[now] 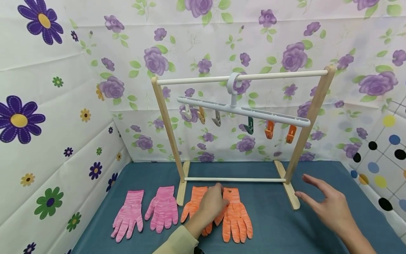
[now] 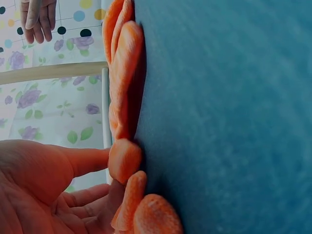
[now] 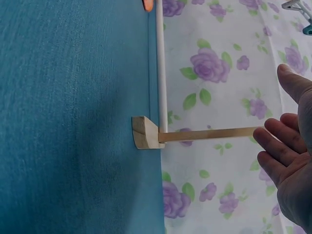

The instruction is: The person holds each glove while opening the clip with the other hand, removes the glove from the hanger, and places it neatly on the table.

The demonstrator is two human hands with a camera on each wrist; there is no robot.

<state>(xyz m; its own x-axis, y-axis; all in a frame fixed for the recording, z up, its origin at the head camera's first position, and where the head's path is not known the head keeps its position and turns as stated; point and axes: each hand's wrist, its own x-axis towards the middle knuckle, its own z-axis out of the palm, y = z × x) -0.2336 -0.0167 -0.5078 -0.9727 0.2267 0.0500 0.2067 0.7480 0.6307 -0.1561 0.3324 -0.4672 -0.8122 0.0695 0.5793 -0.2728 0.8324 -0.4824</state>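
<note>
My left hand point(image 1: 210, 204) bends down over the left orange glove point(image 1: 197, 197), covering part of it. In the left wrist view, thumb and fingers point(image 2: 87, 195) come right up to orange fabric point(image 2: 125, 161); whether they pinch it I cannot tell. The right orange glove point(image 1: 235, 215) lies flat close beside this hand. My right hand point(image 1: 331, 204) hovers at the right, thumb and fingers spread apart with nothing between them, near the rack's right foot point(image 1: 288, 187). Two pink gloves, one farther left point(image 1: 128, 213) and one nearer point(image 1: 163, 208), lie palm-shaped on the table.
A wooden rack point(image 1: 166, 123) with white rods stands on the blue cloth point(image 1: 263, 229). From its top rod hangs a light grey hanger point(image 1: 242, 110), tilted, with several clips, including a dark green clip point(image 1: 250, 126) and an orange clip point(image 1: 290, 134). Flowered sheets point(image 1: 203, 42) wall the back.
</note>
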